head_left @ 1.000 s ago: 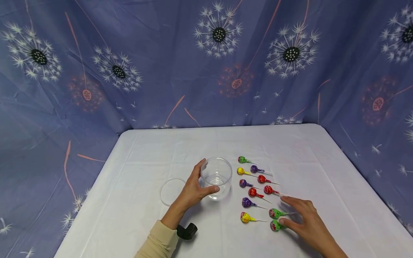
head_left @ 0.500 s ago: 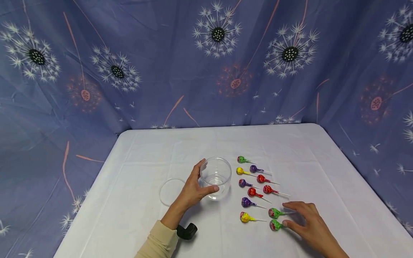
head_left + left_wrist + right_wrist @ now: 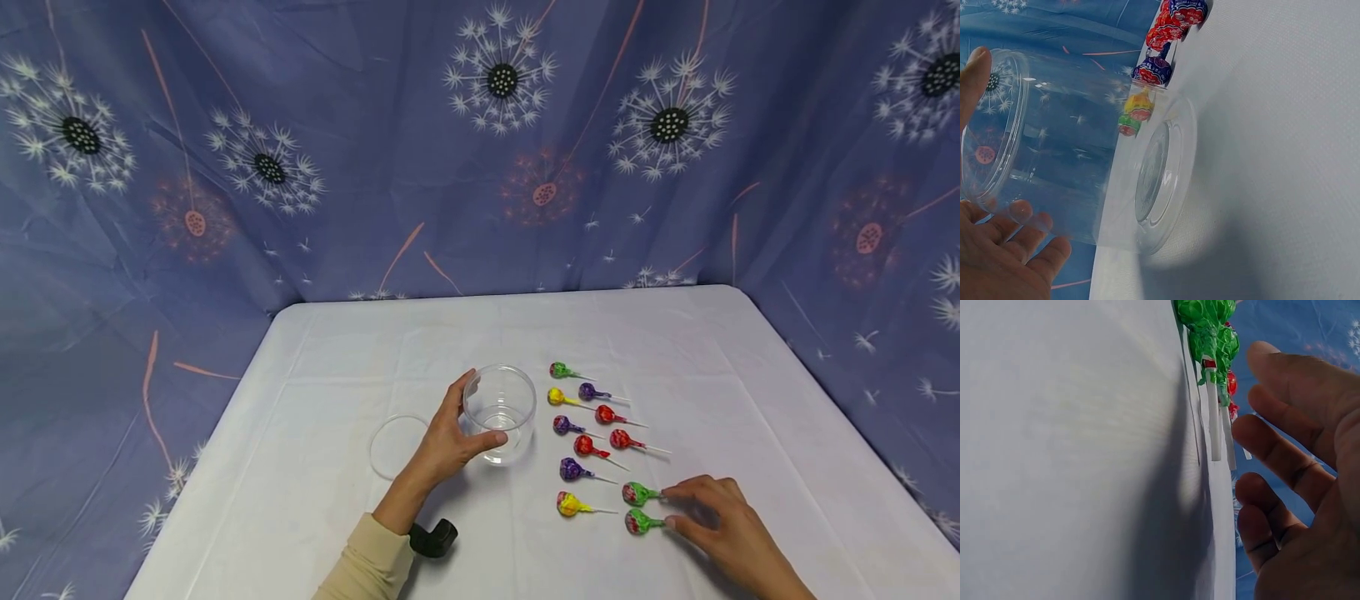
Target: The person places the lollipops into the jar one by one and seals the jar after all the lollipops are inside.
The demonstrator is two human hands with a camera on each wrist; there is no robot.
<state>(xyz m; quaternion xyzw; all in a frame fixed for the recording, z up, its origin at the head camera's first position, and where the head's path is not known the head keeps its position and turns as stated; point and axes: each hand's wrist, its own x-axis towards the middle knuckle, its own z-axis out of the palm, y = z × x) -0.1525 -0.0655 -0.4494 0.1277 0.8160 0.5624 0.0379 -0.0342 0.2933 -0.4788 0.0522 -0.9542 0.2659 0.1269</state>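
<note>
My left hand [image 3: 448, 446] grips a clear plastic jar [image 3: 521, 429] by its side, with the thumb in front and fingers behind. In the left wrist view the jar [image 3: 1072, 181] shows its open rim, with nothing inside it. My right hand [image 3: 723, 525] is at the sticks of two green lollipops, the upper one [image 3: 636, 493] and the lower one [image 3: 640, 522]. Seen from the right wrist, the fingers of that hand [image 3: 1310, 469] are loosely bent and apart from the white sticks [image 3: 1213, 422]. Both green lollipops lie on the white cloth.
Several more lollipops lie left of and beyond the green pair, including a red one [image 3: 587, 447], a purple one [image 3: 572, 470] and a yellow one [image 3: 570, 504]. A thin clear ring [image 3: 371, 446] lies left of the jar. A black curved object [image 3: 435, 539] sits beside the left forearm.
My right hand has drawn back slightly from over the green lollipops to the ends of their sticks, its index finger lower and nearer the thumb. The left hand keeps its grip on the jar.
</note>
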